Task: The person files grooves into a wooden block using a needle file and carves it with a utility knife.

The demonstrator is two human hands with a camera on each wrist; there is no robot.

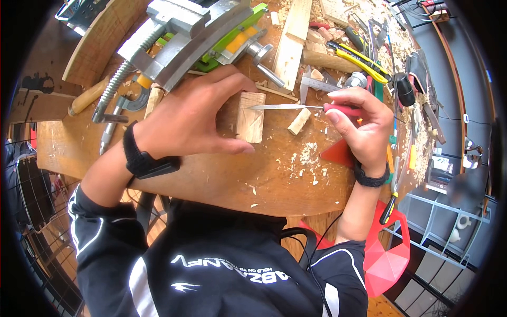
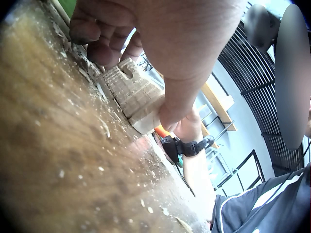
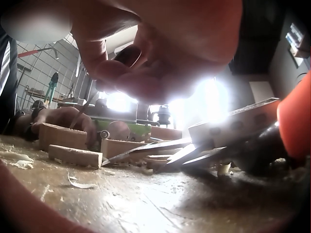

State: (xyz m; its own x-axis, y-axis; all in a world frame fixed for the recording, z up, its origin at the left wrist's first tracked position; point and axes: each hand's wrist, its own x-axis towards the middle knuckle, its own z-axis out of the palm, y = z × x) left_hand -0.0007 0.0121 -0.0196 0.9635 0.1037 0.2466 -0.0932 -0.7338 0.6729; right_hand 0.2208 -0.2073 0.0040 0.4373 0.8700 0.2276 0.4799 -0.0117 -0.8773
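A small wooden block lies on the workbench. My left hand spans it, thumb at the near end and fingers at the far end. In the left wrist view the block shows carved brick-like lines and a notch, with the thumb against one end. My right hand pinches a slim, tapered metal file by its pinkish-red handle. The file's tip lies over the block's upper face. From the right wrist view, the file slants down to the block.
A wood offcut and shavings lie between the hands. A metal vise stands beyond the left hand. Farther back are a caliper, a yellow utility knife and several tools. A red-orange piece sits by the right wrist.
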